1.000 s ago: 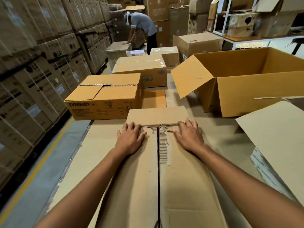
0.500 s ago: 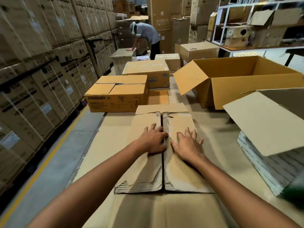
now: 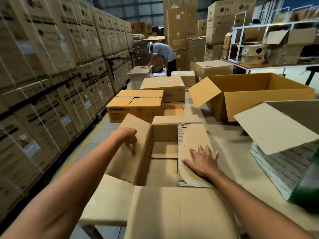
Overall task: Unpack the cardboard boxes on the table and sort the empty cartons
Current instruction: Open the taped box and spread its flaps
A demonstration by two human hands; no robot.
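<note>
carton [image 3: 164, 135] is sitting near centre on the table [image 3: 229, 152], top open. right hand [image 3: 202, 161] is pressing flat on the right flap [image 3: 193, 135], fingers spread, gripping nothing. left hand [image 3: 127, 137] is touching the raised left flap [image 3: 131, 163]; blurred, can't tell if it's grasping. eveready box [image 3: 134, 109] is sitting just beyond, far left; big open box [image 3: 259, 100] far right.

Left of the table [image 3: 229, 150], strapped cartons [image 3: 51, 66] are stacked high along a grey floor [image 3: 96, 133] marked by a yellow line [image 3: 82, 146]; beyond it, a white shelf [image 3: 231, 45] is seen.
</note>
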